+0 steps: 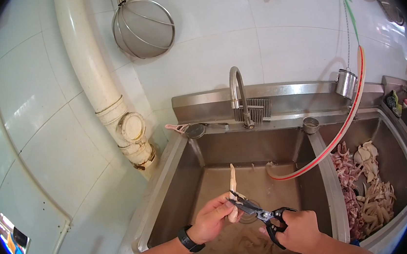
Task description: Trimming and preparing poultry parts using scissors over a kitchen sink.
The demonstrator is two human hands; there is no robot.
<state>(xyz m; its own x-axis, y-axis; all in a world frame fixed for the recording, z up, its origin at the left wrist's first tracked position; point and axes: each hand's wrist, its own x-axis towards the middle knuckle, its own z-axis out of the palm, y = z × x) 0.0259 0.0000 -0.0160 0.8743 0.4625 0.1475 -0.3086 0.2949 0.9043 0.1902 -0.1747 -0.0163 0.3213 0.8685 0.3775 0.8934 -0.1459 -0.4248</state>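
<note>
My left hand [212, 216] holds a pale, narrow piece of raw poultry [233, 177], seemingly a wing, above the large stainless steel sink basin [175, 199]. Its slim tip points up and away from me. In my right hand [301, 229] are black-handled kitchen shears [265, 215]. Their blades meet the piece just beside my left thumb, the handles spread somewhat apart. Whether the blades have cut into it I cannot tell. Below my hands, murky water covers the basin floor, with several pale pieces [253, 245] blurred beneath it.
The right basin [403, 181] holds heaps of pink raw meat [344, 172] and pale poultry pieces [375, 198]. A clear red-striped hose [350, 122] arches down into the large basin. The faucet [236, 83] stands behind, and a metal cup [311, 124] sits on the divider.
</note>
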